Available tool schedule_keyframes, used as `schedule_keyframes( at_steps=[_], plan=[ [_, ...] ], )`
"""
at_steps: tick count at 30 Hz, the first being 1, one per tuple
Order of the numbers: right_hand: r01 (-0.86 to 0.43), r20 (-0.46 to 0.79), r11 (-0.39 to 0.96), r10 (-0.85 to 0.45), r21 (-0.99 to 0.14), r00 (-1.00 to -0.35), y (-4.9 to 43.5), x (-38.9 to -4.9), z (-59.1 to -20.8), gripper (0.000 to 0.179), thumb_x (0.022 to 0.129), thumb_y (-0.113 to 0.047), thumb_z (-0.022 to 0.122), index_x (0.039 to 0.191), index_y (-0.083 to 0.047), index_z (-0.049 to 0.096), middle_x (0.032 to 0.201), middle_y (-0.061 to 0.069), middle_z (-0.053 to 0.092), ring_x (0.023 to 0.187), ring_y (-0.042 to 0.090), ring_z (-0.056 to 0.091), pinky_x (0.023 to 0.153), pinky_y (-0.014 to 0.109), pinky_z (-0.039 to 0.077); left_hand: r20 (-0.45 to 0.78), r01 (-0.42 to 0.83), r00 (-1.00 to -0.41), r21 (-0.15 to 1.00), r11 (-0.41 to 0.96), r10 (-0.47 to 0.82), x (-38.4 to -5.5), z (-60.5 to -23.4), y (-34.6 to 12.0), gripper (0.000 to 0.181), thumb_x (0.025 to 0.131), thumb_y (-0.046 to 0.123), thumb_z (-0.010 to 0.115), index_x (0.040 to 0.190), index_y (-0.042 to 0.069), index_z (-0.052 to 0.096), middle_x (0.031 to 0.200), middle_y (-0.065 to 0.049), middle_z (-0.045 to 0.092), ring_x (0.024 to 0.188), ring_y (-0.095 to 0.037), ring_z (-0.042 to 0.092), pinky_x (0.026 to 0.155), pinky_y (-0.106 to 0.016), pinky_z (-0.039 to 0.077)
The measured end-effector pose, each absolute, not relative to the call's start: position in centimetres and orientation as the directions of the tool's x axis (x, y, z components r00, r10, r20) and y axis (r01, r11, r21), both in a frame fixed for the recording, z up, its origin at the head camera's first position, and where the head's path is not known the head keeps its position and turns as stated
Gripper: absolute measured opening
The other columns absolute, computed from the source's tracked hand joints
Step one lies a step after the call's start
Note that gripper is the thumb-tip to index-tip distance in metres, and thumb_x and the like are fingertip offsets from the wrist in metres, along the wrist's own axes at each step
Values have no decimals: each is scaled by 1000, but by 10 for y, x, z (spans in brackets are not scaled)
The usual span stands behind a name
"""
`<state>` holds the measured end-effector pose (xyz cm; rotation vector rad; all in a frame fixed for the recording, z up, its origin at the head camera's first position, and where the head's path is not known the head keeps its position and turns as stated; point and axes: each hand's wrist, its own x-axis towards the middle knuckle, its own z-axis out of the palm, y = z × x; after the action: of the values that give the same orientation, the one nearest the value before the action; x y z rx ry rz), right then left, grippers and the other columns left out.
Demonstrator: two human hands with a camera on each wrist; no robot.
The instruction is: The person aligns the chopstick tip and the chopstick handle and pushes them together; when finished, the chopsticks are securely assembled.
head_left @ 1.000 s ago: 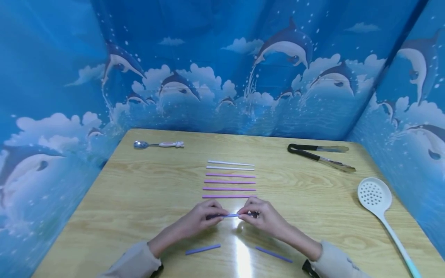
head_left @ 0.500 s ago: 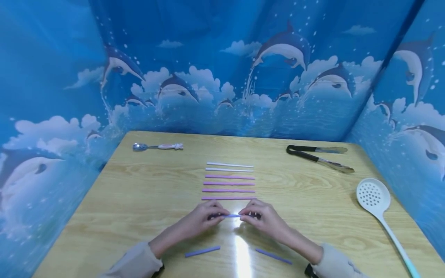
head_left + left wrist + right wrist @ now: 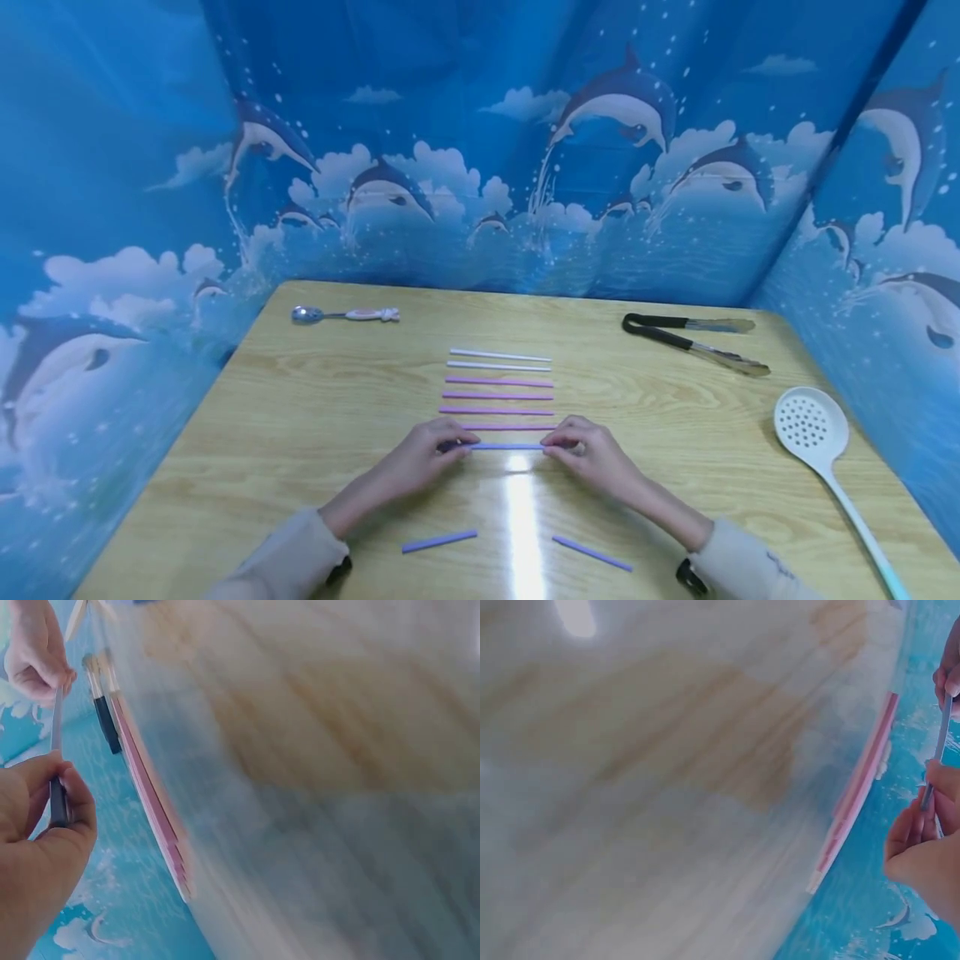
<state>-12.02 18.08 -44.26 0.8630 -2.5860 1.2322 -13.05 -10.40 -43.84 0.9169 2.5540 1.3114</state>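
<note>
A thin, straight purple stick (image 3: 506, 447) lies level between the two hands, chopstick-like in length. My left hand (image 3: 426, 454) pinches its left end between thumb and fingers, and my right hand (image 3: 592, 454) pinches its right end. In the left wrist view the held stick (image 3: 57, 739) is seen above the tabletop. Just beyond it, a pink stick (image 3: 510, 427) is partly covered by the fingertips. Farther back lie more pink sticks (image 3: 497, 411) and two white sticks (image 3: 498, 367) in parallel rows. Nearer the body, two purple sticks (image 3: 439, 542) rest slanted, the other (image 3: 592, 553) on the right.
A spoon (image 3: 345, 315) with a pink-white handle lies at the back left of the wooden table (image 3: 300, 400). Black-handled tongs (image 3: 693, 342) rest at the back right. A white skimmer (image 3: 812, 425) lies along the right side. A dolphin-print curtain (image 3: 465, 167) hangs behind the table.
Both hands have moved forward, toward the row of pink sticks, with the purple stick. They have also slid apart, so more of the stick shows between them.
</note>
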Motion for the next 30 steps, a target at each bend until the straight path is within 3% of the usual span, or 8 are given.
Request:
schedule_keyframes(
  at_steps=[3,11,16,25,30],
  plan=[
    [-515,306,517,-437,-684,-846,181,-123,-444,9,79,1,71,88,-3,72,80,6,65,74,7,59,68,21,54,132,424,-832,778,464,539,-137,-444,-108,19,89,10,64,107,6,69,103,-6,68,96,-20,63,86,-28,52],
    [-382,163,587,-390,-714,-906,176,-131,-449,8,81,-6,72,88,-4,73,81,-2,63,73,4,53,66,19,49,86,386,-851,772,505,518,-146,-455,-113,17,88,10,65,103,3,70,99,-8,69,95,-23,63,87,-34,51],
    [-382,170,594,-383,-708,-908,173,-136,-456,7,81,-6,72,87,-4,73,79,-2,62,71,3,51,63,19,47,85,398,-858,733,552,506,-148,-457,-112,15,86,7,66,100,3,71,95,-7,69,92,-23,63,85,-36,51],
    [-394,184,618,-376,-680,-908,171,-137,-458,5,81,-4,72,85,-4,73,77,-3,61,71,7,50,63,20,44,51,388,-860,711,587,507,-151,-456,-110,12,86,5,67,97,2,71,87,-5,66,82,-19,59,73,-23,49],
    [-381,168,627,-372,-680,-913,170,-137,-459,5,80,-3,72,85,-4,73,77,-2,61,71,7,51,63,20,45,48,394,-859,698,598,510,-151,-457,-109,12,86,5,67,97,3,71,87,-3,65,82,-17,58,73,-25,50]
  ],
)
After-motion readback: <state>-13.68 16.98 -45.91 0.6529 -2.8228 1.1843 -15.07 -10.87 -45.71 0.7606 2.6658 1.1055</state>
